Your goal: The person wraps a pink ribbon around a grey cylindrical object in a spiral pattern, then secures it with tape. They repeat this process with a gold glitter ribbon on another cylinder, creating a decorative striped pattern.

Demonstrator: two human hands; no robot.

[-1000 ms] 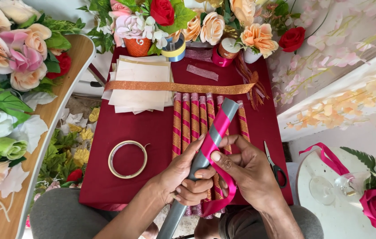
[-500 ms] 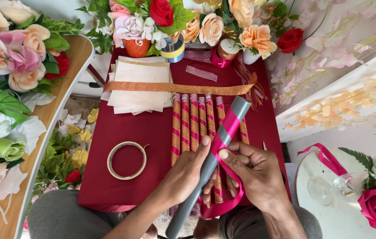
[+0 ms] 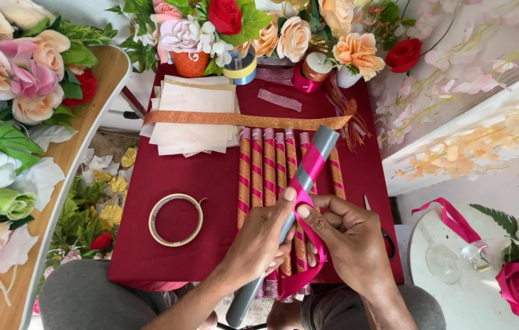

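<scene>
Both your hands, left (image 3: 258,244) and right (image 3: 350,241), grip the grey stick (image 3: 284,227); pink ribbon (image 3: 309,177) covers seemingly its upper part, the rest bare.

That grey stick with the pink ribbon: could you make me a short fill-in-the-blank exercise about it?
1. Both hands hold a grey stick being wrapped in ___ ribbon.
2. The tape ring lies to the ___ of the left hand.
3. The finished sticks lie on a ___ cloth.

Missing words: pink; left; red
</scene>
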